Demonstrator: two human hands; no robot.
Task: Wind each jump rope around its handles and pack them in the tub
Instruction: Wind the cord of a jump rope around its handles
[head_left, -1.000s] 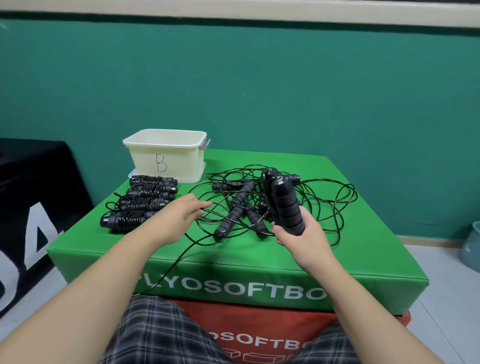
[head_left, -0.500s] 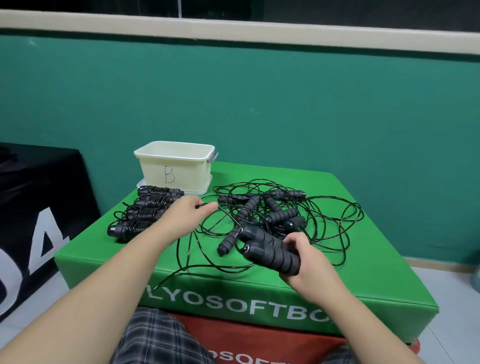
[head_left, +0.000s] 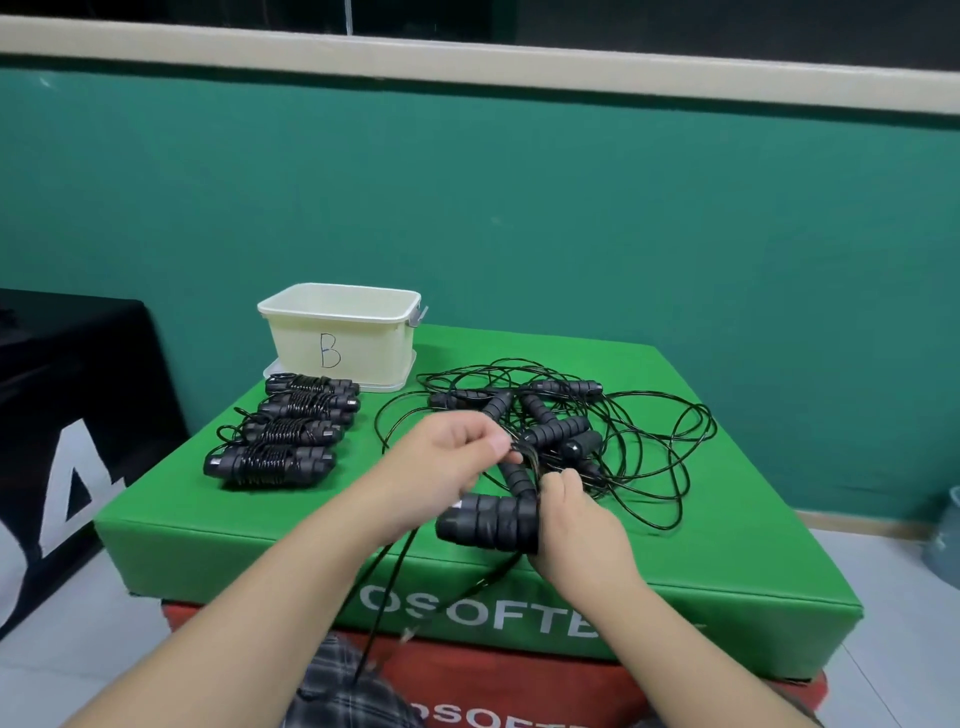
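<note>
Nearest the viewer, plaid fabric (head_left: 343, 691) covers the person's lap, and a black cord (head_left: 387, 582) hangs down over it from the hands. The right hand (head_left: 576, 530) is curled around one end of a pair of black ribbed handles (head_left: 488, 522), held side by side just above the front of the green surface (head_left: 249, 525). The left hand (head_left: 447, 467) is closed, thumb and fingers pinching the cord just beside the handles' far side; the cord blurs at the fingertips. The green surface is a padded block bearing white lettering on its front face, and it rests on a red block (head_left: 519, 691).

Left of the held handles, four wound ropes (head_left: 291, 434) lie in a row on the green surface, each cord coiled tightly around its paired handles. Beyond and right of the held handles sits a loose tangle (head_left: 571, 431) of unwound ropes, with several black handles lying among overlapping loops of cord.

Farther back, at the far left corner of the green surface and just behind the row of wound ropes, stands the cream tub (head_left: 340, 338), marked with a handwritten "B" and set on a pale lid (head_left: 384, 383). Whether anything lies inside it cannot be told. Behind everything runs a teal wall (head_left: 519, 208).
</note>
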